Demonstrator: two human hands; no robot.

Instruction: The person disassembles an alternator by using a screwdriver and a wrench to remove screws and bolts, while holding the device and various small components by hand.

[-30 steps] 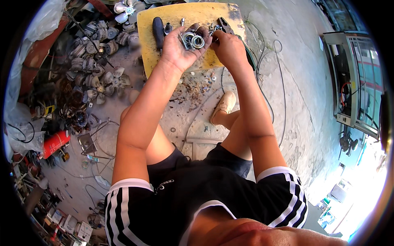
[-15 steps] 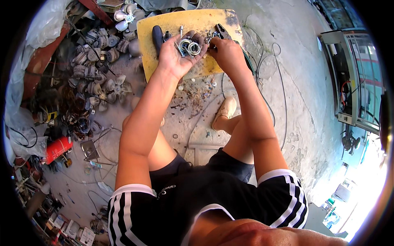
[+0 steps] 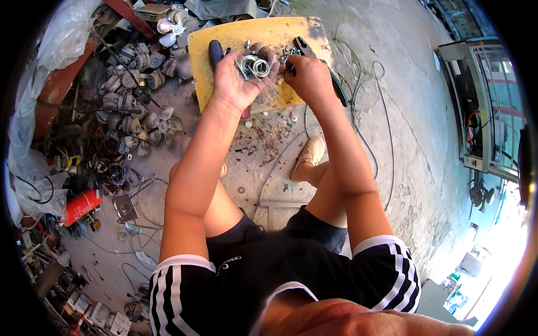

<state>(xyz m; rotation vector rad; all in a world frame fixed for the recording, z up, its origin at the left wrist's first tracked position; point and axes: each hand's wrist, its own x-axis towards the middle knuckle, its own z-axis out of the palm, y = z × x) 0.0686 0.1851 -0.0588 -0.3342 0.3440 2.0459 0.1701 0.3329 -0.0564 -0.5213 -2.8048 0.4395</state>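
My left hand (image 3: pixel 231 88) is palm up over a worn yellow board (image 3: pixel 205 92), its stained fingers cupped. In that palm lie shiny metal rings (image 3: pixel 260 68) and thin bolts (image 3: pixel 243 70). Just to the right, my right hand (image 3: pixel 311 77) is closed with fingertips pinched low over the board, beside small metal parts (image 3: pixel 288 53). Whatever those fingertips hold is hidden. Pliers (image 3: pixel 304 46) lie with dark jaws beyond my right hand, and a green handle (image 3: pixel 339 89) shows to its right. A dark tool handle (image 3: pixel 215 54) rests left of my left hand.
Several small motors (image 3: pixel 128 78) and metal fan blades (image 3: pixel 164 124) are heaped on the floor at left. A red cylinder (image 3: pixel 81 206) lies nearer. Cables (image 3: pixel 386 120) loop across the concrete at right, and a glass-fronted cabinet (image 3: pixel 476 106) stands beyond.
The whole view has shifted slightly. My left hand still carries the rings and bolts; the right fingertips remain close by at the small parts, with little movement.
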